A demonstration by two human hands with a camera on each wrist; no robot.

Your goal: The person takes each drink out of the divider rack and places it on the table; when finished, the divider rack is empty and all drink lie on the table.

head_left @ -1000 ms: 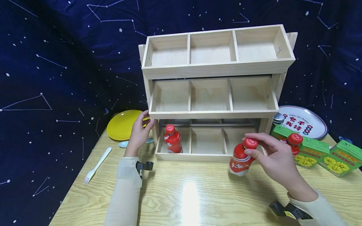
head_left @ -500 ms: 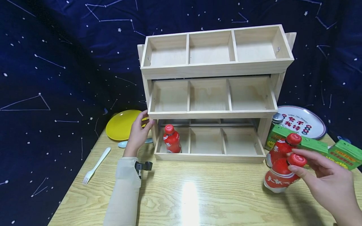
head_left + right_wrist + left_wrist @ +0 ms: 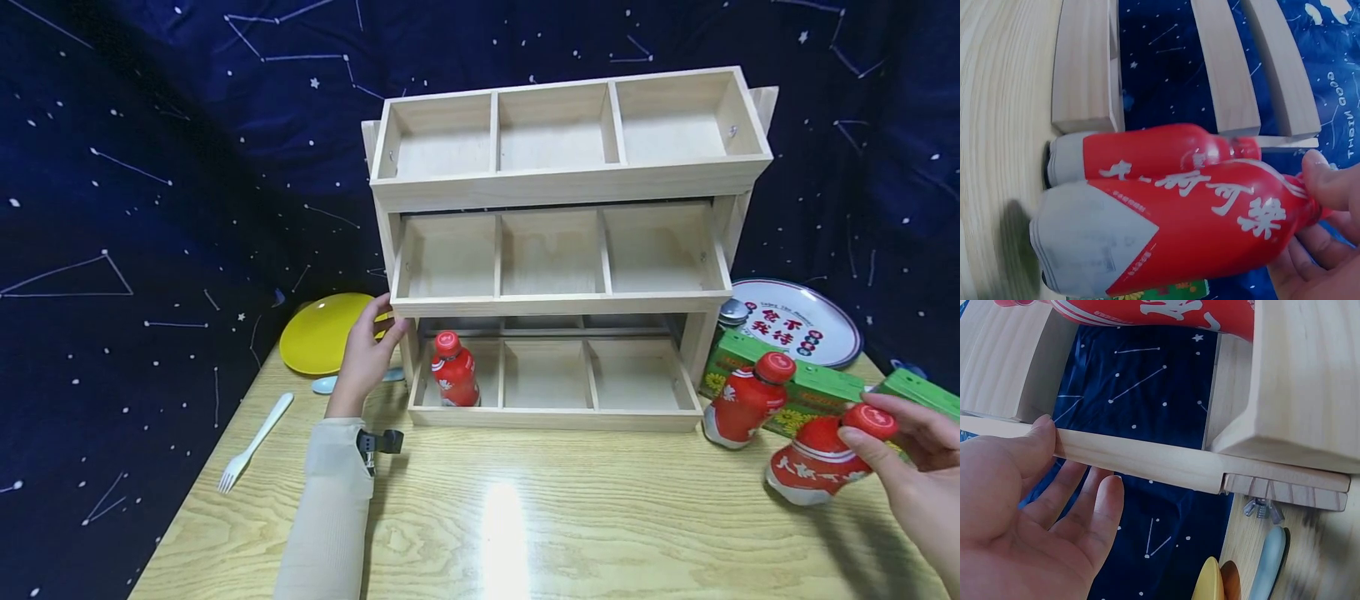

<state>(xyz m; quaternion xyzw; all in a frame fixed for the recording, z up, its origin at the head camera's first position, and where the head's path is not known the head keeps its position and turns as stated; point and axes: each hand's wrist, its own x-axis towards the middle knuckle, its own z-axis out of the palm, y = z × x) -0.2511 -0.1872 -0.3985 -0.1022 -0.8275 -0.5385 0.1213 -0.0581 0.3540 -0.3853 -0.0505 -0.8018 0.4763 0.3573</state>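
Note:
My right hand (image 3: 918, 475) pinches a red plastic bottle (image 3: 813, 467) by its neck, just under the cap. The bottle leans, its pale base low over the table at the right. A matching red bottle (image 3: 746, 404) stands beside it, near the shelf's right corner. Another red bottle (image 3: 455, 379) sits upright in the bottom tier's left compartment. My left hand (image 3: 366, 354) grips the left upright of the three-tier wooden shelf (image 3: 558, 419); in the left wrist view the thumb lies on the upright (image 3: 1141, 459) and fingers pass behind it.
Green cartons (image 3: 828, 387) and a white plate (image 3: 806, 321) lie right of the shelf, with a metal lid (image 3: 733, 312) close by. On the left are a yellow plate (image 3: 318, 333), a light-blue spoon handle (image 3: 325, 385) and a pale fork (image 3: 255, 442). A starry dark cloth hangs behind.
My right hand has carried its bottle from before the shelf's right compartment out to the right, past the standing bottle. The left hand stays on the upright; the view has shifted slightly.

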